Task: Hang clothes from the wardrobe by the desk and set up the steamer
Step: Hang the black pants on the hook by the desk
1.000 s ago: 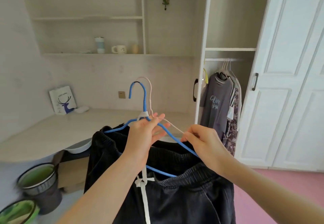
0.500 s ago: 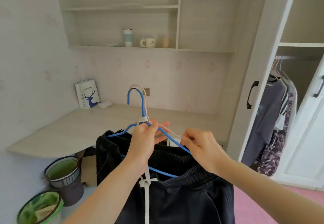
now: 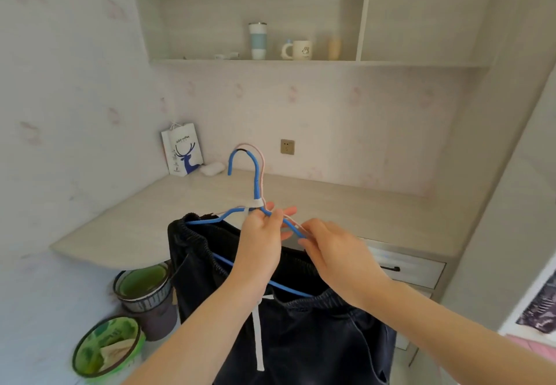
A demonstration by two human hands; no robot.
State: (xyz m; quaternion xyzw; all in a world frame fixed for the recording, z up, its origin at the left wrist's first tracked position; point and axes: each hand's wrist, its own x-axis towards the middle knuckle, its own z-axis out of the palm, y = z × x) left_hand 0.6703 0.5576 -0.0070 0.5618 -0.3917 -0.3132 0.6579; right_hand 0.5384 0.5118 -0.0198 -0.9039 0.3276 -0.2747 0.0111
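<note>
Desk edge behind blue hanger

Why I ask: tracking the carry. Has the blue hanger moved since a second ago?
Yes, leftward: the blue hanger hook was right of the wall socket, now left of it.

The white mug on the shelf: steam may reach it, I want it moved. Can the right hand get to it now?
Probably not yet: the right hand pinches the hangers carrying the dark trousers, and the white mug stands on the shelf across the desk. Nothing else blocks it.
</note>
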